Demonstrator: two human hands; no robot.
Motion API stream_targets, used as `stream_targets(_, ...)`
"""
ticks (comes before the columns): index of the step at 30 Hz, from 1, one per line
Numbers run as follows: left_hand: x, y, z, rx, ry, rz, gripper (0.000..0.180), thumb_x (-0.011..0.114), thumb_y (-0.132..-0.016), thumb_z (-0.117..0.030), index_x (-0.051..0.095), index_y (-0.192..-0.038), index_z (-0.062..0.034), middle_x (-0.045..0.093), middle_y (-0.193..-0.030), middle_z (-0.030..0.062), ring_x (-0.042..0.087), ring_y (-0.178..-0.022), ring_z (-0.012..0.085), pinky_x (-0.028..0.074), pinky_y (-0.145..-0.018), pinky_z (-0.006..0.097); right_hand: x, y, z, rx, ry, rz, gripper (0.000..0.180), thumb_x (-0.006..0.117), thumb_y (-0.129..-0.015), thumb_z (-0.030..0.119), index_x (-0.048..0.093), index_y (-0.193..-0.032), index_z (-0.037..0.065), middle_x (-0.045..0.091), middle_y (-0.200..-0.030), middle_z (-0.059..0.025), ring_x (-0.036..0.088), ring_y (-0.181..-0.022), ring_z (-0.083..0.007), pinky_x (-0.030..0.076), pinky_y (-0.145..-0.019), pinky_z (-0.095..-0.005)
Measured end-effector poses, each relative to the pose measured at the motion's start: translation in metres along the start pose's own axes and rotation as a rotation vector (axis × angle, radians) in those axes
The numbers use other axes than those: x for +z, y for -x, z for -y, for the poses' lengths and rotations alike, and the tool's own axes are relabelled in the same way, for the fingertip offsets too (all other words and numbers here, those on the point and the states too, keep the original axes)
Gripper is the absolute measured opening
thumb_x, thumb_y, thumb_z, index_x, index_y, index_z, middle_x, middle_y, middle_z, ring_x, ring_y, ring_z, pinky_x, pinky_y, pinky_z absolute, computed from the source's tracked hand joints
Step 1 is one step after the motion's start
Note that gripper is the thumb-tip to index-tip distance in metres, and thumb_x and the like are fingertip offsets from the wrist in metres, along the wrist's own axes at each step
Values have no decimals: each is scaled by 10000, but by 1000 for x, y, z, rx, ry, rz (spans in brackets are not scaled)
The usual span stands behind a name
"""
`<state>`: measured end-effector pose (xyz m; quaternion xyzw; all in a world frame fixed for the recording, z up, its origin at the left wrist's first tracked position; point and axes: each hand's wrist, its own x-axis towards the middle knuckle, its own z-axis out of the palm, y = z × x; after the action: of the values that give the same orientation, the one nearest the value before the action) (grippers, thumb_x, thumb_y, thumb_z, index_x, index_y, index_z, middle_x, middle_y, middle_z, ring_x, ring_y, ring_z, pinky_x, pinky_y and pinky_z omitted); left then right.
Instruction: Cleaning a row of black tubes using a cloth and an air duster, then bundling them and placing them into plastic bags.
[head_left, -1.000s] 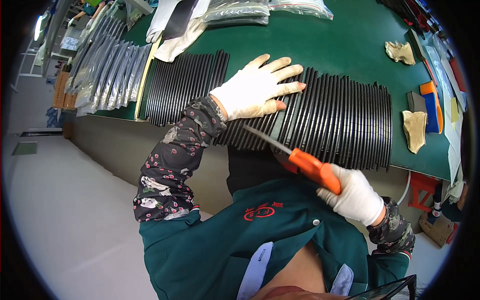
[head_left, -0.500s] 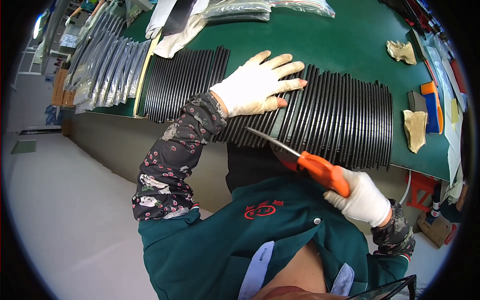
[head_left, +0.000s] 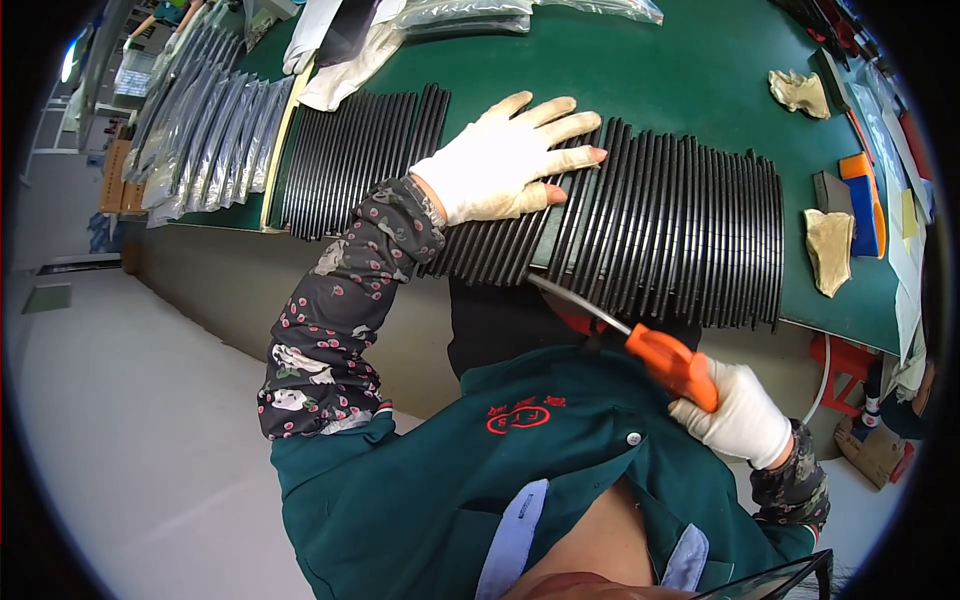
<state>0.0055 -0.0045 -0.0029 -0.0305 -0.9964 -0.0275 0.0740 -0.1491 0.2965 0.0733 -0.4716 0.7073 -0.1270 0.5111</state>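
Note:
My left hand (head_left: 503,165), in a white glove with the thumb and index fingertips bare, lies flat and open across a row of thin black rods (head_left: 690,230). The rods lie side by side at the table's near edge, and a narrow gap in the row shows just right of the thumb. In my gloved right hand (head_left: 738,415) are orange-handled scissors (head_left: 672,362), gripped at the handle. Their metal blade points up and left, its tip close to the rods' near ends below the gap. Motion blurs the scissors slightly.
More black rods (head_left: 345,160) lie left of my hand. Beyond a yellowish strip are bagged goods (head_left: 215,145). A white glove (head_left: 350,70) and clear bags (head_left: 465,15) lie at the back. On the right are cloth scraps (head_left: 828,250) and a blue-orange object (head_left: 868,205).
My right hand has moved a little right and down with the scissors, and the blade tip has shifted right and down. My left hand stays flat on the rods; the whole view has shifted slightly.

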Motion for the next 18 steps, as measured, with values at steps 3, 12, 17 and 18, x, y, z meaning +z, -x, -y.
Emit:
stream_targets(3, 0, 1, 0, 11, -6, -2, 624, 246, -900, -600, 434, -1334, -194, 347, -1427, 91, 319, -1318, 321, 243, -1073, 515, 1, 1, -3, -26, 4, -5, 259, 689, -759, 174, 572, -958, 55, 575, -666, -181, 575, -630, -384, 478, -595, -390)
stream_targets(12, -3, -2, -1, 33, -51, 14, 591, 272, -911, -566, 430, -1334, -186, 345, -1428, 103, 314, -1320, 326, 247, -1071, 513, 0, 5, -15, 4, -80, -140, 263, 688, -763, 138, 575, -979, 40, 593, -708, -160, 579, -626, -321, 482, -626, -350)
stream_targets(17, -9, -11, -2, 12, -30, 28, 649, 276, -896, -590, 391, -1365, -156, 324, -1441, 126, 295, -1335, 338, 229, -1073, 528, -10, 19, -23, 12, -249, -65, 220, 689, -788, 146, 585, -951, 41, 603, -724, -64, 568, -628, -171, 482, -649, -298)
stream_targets(18, -12, -14, -3, 7, -7, 2, 682, 262, -886, -611, 385, -1368, -144, 319, -1443, 134, 295, -1334, 343, 224, -1072, 534, -14, 22, -25, 64, -239, -59, 218, 689, -788, 147, 585, -945, 38, 600, -721, -63, 572, -633, -167, 482, -649, -297)
